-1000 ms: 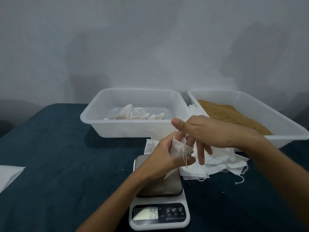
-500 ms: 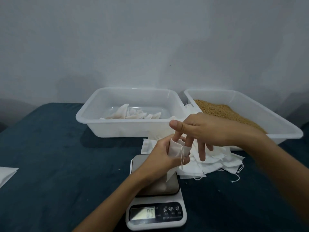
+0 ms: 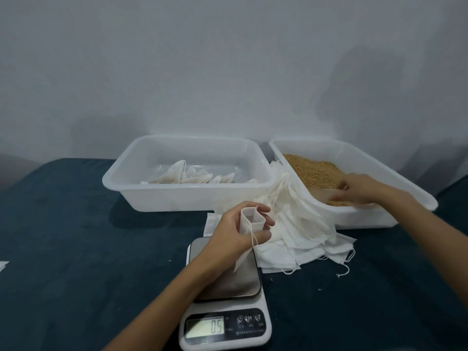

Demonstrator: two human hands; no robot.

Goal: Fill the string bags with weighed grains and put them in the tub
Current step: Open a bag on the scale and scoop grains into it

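My left hand (image 3: 235, 233) grips a small white string bag (image 3: 249, 222) with its mouth held open, just above the steel plate of the kitchen scale (image 3: 225, 295); the bag's bottom corner hangs down to the plate. The scale's display reads 05. My right hand (image 3: 359, 190) is down in the brown grains (image 3: 311, 169) inside the right tub (image 3: 415, 188), fingers bent into the pile; whether it holds grains is unclear. The left tub (image 3: 177, 198) holds several filled white bags (image 3: 182, 174).
A heap of empty white string bags (image 3: 304, 239) lies between the scale and the grain tub, leaning on the tubs. All stands on a dark teal tabletop (image 3: 76, 236). A white sheet's corner (image 3: 3, 266) shows at the left edge. A grey wall is behind.
My right hand left the bag's mouth and moved right into the grain tub. My left hand still holds the bag, now wide open.
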